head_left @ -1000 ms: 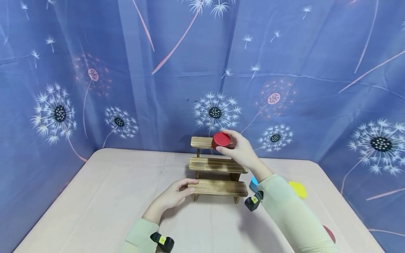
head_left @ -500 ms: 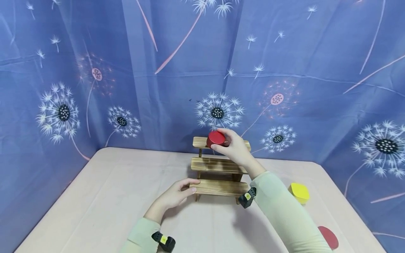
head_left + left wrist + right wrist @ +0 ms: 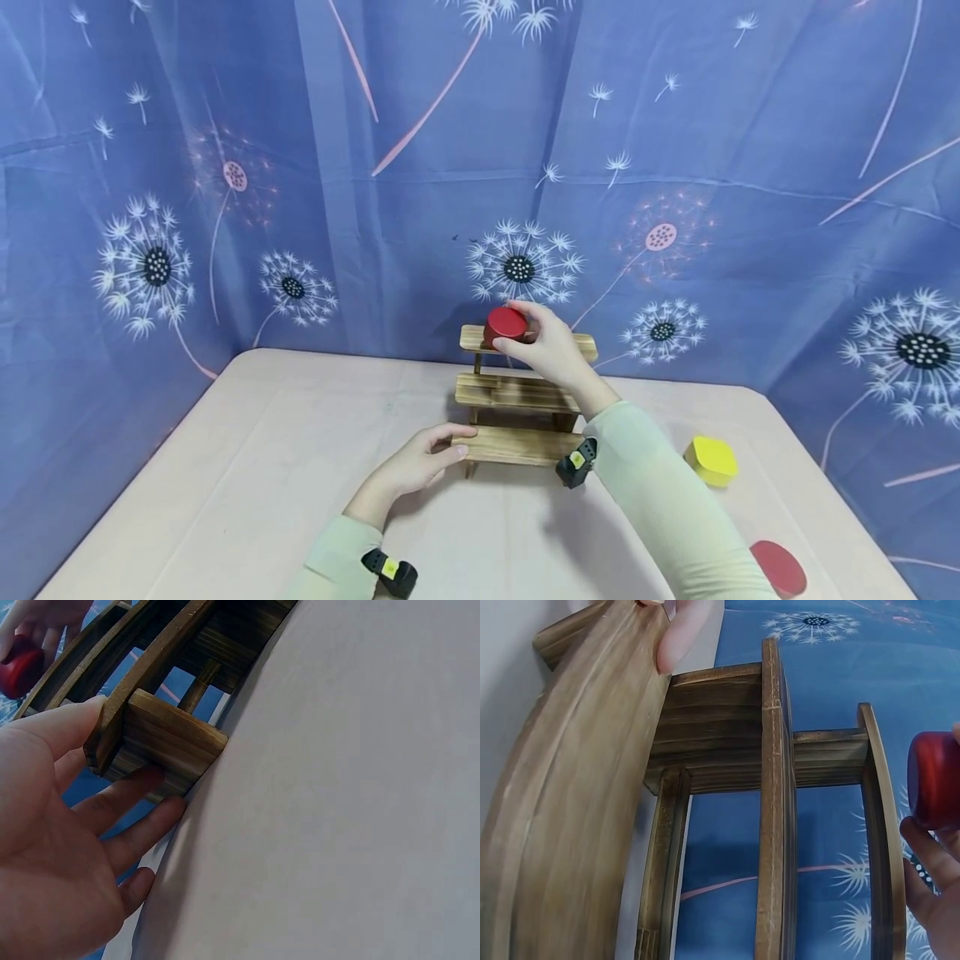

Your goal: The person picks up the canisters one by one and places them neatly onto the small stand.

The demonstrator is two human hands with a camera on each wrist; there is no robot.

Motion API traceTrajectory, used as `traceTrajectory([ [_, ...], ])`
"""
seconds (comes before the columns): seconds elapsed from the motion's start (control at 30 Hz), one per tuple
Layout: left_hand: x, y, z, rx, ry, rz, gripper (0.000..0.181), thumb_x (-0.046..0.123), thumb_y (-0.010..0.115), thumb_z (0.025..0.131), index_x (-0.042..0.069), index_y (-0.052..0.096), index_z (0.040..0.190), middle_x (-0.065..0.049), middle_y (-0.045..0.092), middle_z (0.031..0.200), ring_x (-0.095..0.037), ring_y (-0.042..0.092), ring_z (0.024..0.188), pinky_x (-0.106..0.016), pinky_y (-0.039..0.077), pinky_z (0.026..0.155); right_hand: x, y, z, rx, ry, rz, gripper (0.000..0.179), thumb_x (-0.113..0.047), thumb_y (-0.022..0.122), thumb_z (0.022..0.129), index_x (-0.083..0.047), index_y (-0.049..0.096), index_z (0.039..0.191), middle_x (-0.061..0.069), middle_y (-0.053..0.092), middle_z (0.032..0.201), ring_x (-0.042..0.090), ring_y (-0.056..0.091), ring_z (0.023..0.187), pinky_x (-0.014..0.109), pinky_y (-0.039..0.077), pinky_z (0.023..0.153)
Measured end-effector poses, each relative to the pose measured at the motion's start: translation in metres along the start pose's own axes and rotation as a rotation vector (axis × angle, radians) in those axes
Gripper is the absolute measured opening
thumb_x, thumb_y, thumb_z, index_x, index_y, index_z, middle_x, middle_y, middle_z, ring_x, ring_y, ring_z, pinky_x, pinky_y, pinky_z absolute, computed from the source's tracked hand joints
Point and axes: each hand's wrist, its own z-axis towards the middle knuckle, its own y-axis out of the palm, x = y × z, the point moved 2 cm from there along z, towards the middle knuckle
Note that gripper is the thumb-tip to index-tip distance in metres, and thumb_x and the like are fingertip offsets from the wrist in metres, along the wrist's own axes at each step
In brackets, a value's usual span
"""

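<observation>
A three-tier wooden step stand (image 3: 510, 447) stands near the back middle of the table. My left hand (image 3: 422, 458) grips the left end of its bottom shelf. In the left wrist view the thumb presses the shelf's edge and the other fingers reach to the stand's side (image 3: 169, 739). My right hand (image 3: 551, 354) pinches a red round block (image 3: 506, 323) between thumb and fingers, at the left part of the top shelf (image 3: 584, 343). The right wrist view has the red block (image 3: 935, 780) close over that shelf, with a narrow gap showing.
On the pale tabletop (image 3: 300, 467), a yellow rounded-square block (image 3: 712, 461) lies to the right of the stand. A second red round piece (image 3: 780, 568) lies nearer, partly behind the right sleeve. A blue curtain (image 3: 405, 250) with dandelion prints hangs behind and on both sides.
My right hand has carried the red block slightly left along the top shelf. The blue block seen earlier is now hidden behind the right arm. My left hand stays on the bottom shelf.
</observation>
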Motion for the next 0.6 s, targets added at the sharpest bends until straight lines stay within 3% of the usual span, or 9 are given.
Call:
traceTrajectory([
  [0.4,-0.001,0.0,0.0,0.007,-0.003,0.018,0.037,0.025,0.057,0.095,0.012,0.056,0.13,-0.014,0.058,0.112,-0.008,0.03,0.043,-0.019,0.03,0.042,-0.002,0.012,0.008,-0.003,-0.017,0.087,0.069,-0.019,0.073,0.082,-0.005,0.041,0.141,0.013,0.055,0.127,0.026,0.062,0.104,0.026,0.051,0.077],
  [0.6,-0.001,0.0,0.0,0.008,0.007,0.024,0.036,0.024,0.057,0.095,0.013,0.056,0.129,-0.015,0.058,0.112,-0.008,0.03,0.043,-0.019,0.03,0.042,-0.003,0.017,0.012,-0.008,0.02,0.116,0.07,-0.015,0.072,0.083,-0.003,0.038,0.143,0.018,0.056,0.125,0.029,0.06,0.106,0.023,0.047,0.076],
])
